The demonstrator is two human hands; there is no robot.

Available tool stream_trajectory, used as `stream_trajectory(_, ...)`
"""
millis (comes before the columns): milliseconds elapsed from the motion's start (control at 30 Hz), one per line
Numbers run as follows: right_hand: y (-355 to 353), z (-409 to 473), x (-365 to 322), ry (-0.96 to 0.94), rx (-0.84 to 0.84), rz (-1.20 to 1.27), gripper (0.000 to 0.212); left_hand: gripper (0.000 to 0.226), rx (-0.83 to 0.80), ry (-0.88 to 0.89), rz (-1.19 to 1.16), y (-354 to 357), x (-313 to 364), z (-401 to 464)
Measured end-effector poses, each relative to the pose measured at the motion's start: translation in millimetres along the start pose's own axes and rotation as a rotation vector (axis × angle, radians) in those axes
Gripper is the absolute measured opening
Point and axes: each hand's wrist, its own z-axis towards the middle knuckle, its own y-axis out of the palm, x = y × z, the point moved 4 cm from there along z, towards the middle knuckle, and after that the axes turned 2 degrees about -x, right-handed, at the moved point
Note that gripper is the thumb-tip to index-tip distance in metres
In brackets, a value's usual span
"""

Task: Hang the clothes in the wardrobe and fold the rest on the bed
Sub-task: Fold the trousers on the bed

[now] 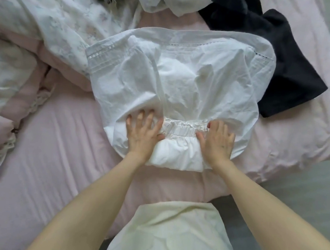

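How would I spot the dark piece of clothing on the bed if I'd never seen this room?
Start at the pink bed and find the white garment that both hands press flat. The dark garment lies just beyond its far right edge, partly tucked under it. It is the only near-black cloth among pale fabrics.

home bedroom: bed (61,157) with pink sheet, rumpled duvet (40,30).
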Motion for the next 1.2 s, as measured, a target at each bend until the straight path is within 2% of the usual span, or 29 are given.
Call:
stream_trajectory(67, -11.9, -8.2, -11.5, -0.164, 0.158, 0.047, 0.027, 0.055, -0.003, 0.013, -0.047, -7.4, 2.8, -3.7)
stream_trajectory(133, -24.4, -27.7, -18.5, -0.41, 0.35, 0.066, 0.036, 0.051, 0.21, 0.114, -0.026, -22.0, 4.9, -17.0)
stream_trajectory(167, -24.7, -40.4, -18.0, -0.54, 0.373, 0.047, 0.039, 0.05, 0.326, 0.183, -0.01, -26.5, 5.2, -27.4)
stream_trajectory(233, -14.9, -65.8, -11.1, -0.743, 0.263, -0.076, 0.05, 0.056, 0.413, 0.331, 0.02, -24.8, 1.0, -51.3)
stream_trajectory(300, -1.7, -78.6, 3.6, -0.79, 0.047, -0.294, 0.077, 0.075, 0.345, 0.441, 0.077, -14.3, -8.5, -69.2)
stream_trajectory(367, 4.8, -74.7, 16.4, -0.747, -0.152, -0.433, 0.095, 0.095, 0.197, 0.476, 0.202, -2.7, -21.2, -76.1)
stream_trajectory(400, 4.8, -69.3, 20.1, -0.723, -0.192, -0.466, 0.097, 0.099, 0.128, 0.453, 0.244, -0.4, -28.8, -74.5)
stream_trajectory(500, 1.0, -47.0, 19.7, -0.68, -0.248, -0.456, 0.097, 0.091, 0.024, 0.324, 0.223, -3.7, -45.9, -56.4)
stream_trajectory(600, -2.9, -33.6, 20.2, -0.601, -0.264, -0.324, 0.083, 0.064, -0.014, 0.355, 0.045, -10.7, -46.1, -41.1)
stream_trajectory(667, -8.4, -30.1, 21.3, -0.568, -0.258, -0.164, 0.067, 0.057, -0.055, 0.391, -0.113, -14.3, -44.8, -37.6)
stream_trajectory(733, -15.8, -29.3, 20.1, -0.529, -0.221, 0.0, 0.05, 0.051, -0.116, 0.316, -0.3, -18.1, -48.1, -35.8)
stream_trajectory(800, -28.1, -32.3, 18.4, -0.457, -0.194, 0.135, 0.045, 0.04, -0.161, 0.188, -0.448, -25.0, -52.1, -36.4)
stream_trajectory(867, -40.2, -38.1, 18.6, -0.384, -0.196, 0.192, 0.036, 0.028, -0.155, 0.107, -0.51, -34.3, -55.0, -42.4)
stream_trajectory(967, -54.9, -49.6, 21.1, -0.382, -0.165, 0.177, 0.017, 0.037, -0.133, 0.06, -0.512, -46.2, -56.5, -53.5)
stream_trajectory(1100, -78.4, -24.3, 20.3, -0.244, 0.08, 0.211, 0.024, 0.033, 0.058, -0.067, -0.391, -73.1, -52.5, -27.4)
stream_trajectory(1200, -87.0, 23.6, 13.0, -0.056, 0.153, 0.171, 0.029, 0.038, 0.224, -0.16, -0.286, -94.8, -46.1, 17.1)
